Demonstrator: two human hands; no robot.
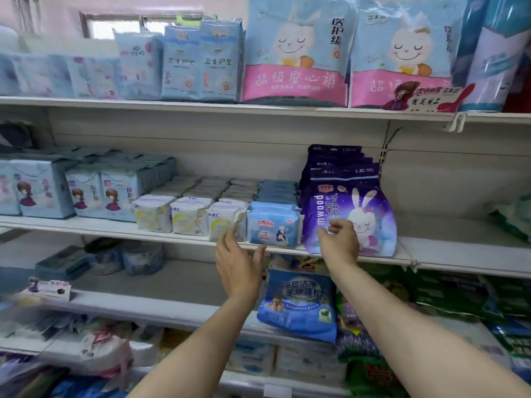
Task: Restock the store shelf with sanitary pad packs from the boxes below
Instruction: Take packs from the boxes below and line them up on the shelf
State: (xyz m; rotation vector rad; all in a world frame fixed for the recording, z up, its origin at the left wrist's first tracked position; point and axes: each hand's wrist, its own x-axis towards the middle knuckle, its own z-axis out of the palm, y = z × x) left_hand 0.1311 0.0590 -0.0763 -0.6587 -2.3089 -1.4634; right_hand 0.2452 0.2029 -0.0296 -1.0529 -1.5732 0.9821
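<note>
Fingers on my left hand (237,259) are straight and spread, holding nothing, with the tips reaching the front edge of the white metal middle shelf (178,231) just below the white ABC-printed pad pack (224,221). On my right hand (339,241) the fingers are curled, and the thumb and forefinger seem to pinch the lower left edge of the tall purple plastic pack with a white rabbit (355,212); from this angle I cannot be sure how firm that hold is.

That purple pack stands upright at the front of the middle shelf, with more of the same kind lined up behind it. Just beside it on the left sits a small light-blue soft pack with a red label (274,226), then a row of three white ABC packs. Farther left stand pale blue boxes printed with a cartoon girl (43,191).

Below my forearms, on a lower shelf, a blue bag with large white characters (298,303) leans beside green bags (448,294).

Up on the top shelf, big blue-and-pink packs with a smiling rabbit (297,50) stand side by side, with slim pale blue packs (201,60) to their left.
</note>
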